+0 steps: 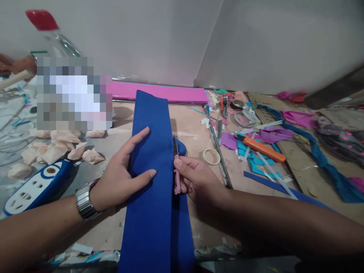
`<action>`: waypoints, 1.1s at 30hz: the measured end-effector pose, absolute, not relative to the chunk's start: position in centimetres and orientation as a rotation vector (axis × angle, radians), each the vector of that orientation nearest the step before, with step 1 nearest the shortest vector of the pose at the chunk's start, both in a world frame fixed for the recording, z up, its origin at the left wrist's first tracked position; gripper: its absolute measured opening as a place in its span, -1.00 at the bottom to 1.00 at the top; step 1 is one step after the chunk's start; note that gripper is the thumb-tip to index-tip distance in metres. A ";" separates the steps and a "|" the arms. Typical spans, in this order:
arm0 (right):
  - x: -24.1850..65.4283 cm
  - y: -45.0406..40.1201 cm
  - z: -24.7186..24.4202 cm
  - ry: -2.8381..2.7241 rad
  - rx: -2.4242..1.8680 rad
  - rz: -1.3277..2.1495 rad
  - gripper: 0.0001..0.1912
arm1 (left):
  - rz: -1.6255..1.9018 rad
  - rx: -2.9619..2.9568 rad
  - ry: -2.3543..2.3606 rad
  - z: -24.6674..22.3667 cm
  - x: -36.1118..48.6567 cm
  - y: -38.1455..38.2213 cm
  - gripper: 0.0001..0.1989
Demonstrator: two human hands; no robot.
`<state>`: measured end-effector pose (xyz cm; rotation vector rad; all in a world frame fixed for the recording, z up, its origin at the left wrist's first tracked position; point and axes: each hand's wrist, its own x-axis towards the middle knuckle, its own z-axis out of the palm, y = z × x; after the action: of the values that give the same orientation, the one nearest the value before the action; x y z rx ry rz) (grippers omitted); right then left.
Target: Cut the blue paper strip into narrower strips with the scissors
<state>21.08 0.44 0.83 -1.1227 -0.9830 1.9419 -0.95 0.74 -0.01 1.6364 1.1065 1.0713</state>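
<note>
Blade at blue cloth's right edge

Cloth runs off the near edge. Right hand pinches pink-handled tool, dark blade up, alongside cloth; contact unclear. Left hand spread open on cloth, no grasp. Probably edge trimming; next move calls for flat cloth, steady blade. Tape roll sits right of blade; cloth's far end reaches pink strip.
</note>
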 end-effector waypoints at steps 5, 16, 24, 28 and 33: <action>21.1 0.6 0.8 -1.019 -1.113 1.931 -0.54 | 1.078 1.647 1.107 0.0 -1.0 0.8 -0.12; 21.1 0.6 0.7 -1.016 -1.090 1.929 -0.54 | 1.074 1.649 1.104 0.2 -0.9 0.8 -0.13; 21.1 0.6 0.6 -1.029 -1.121 1.913 -0.54 | 1.084 1.643 1.095 0.0 -0.8 0.7 -0.12; 21.1 0.6 0.6 -0.982 -1.129 1.901 -0.52 | 1.083 1.638 1.073 -0.1 -0.9 0.6 -0.12; 21.2 0.8 0.4 -0.996 -1.110 1.907 -0.51 | 1.063 1.655 1.065 -0.1 -0.9 0.5 -0.12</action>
<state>21.19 0.75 0.43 -1.1097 -0.9959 1.9073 -0.95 0.46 -0.05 1.6546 1.0655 1.0633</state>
